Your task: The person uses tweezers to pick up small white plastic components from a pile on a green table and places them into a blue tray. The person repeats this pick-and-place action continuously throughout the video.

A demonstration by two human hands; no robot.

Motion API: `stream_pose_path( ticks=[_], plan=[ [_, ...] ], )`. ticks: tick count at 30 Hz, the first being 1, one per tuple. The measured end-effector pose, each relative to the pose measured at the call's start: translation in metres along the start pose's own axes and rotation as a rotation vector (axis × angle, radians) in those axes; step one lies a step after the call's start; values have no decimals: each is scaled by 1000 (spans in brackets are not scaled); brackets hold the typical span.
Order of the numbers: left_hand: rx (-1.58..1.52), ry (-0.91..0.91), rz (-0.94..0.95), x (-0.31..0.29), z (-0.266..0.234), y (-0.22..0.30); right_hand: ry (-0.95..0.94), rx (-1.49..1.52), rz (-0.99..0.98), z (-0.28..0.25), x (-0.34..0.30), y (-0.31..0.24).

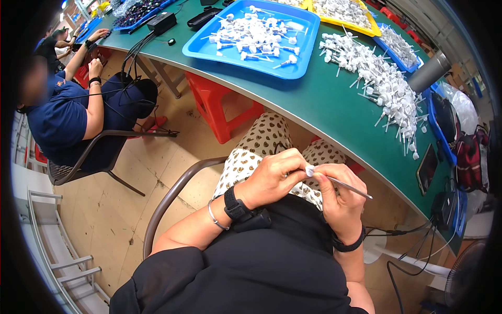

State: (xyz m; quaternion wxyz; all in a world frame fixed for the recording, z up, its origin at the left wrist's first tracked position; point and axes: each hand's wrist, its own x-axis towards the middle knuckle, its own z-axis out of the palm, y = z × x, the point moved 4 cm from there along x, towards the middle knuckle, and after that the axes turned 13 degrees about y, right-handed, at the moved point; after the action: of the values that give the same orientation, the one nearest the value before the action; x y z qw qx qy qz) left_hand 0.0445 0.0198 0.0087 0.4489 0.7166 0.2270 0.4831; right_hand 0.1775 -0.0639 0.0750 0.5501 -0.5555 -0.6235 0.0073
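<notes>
My left hand (274,175) pinches a small white plastic piece (309,170) between thumb and fingers above my lap. Close against it, my right hand (342,196) is closed around a thin metal rod-like tool (349,187), whose free end sticks out to the right. Thumb and fingertips of my right hand meet the white piece too. How the tool's other end sits against the piece is hidden by my fingers. A heap of white plastic pieces with thin stems (374,70) lies on the green table (293,97) ahead.
A blue tray (196,49) and yellow trays (374,30) hold similar white pieces. A phone (427,168) lies near the table's right side, by a grey cylinder (430,72). Red stools (209,104) stand below. A seated co-worker (68,115) is at left. Cables (418,230) hang at right.
</notes>
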Motion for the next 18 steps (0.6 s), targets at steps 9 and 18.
stream_pose_path(
  ticks=[9,18],
  plan=[
    [-75,-48,-88,7,-7,2,125,382,430,-4,-7,16],
    [-176,-33,-166,3,-5,1,132,374,402,-3,-12,22]
  ],
)
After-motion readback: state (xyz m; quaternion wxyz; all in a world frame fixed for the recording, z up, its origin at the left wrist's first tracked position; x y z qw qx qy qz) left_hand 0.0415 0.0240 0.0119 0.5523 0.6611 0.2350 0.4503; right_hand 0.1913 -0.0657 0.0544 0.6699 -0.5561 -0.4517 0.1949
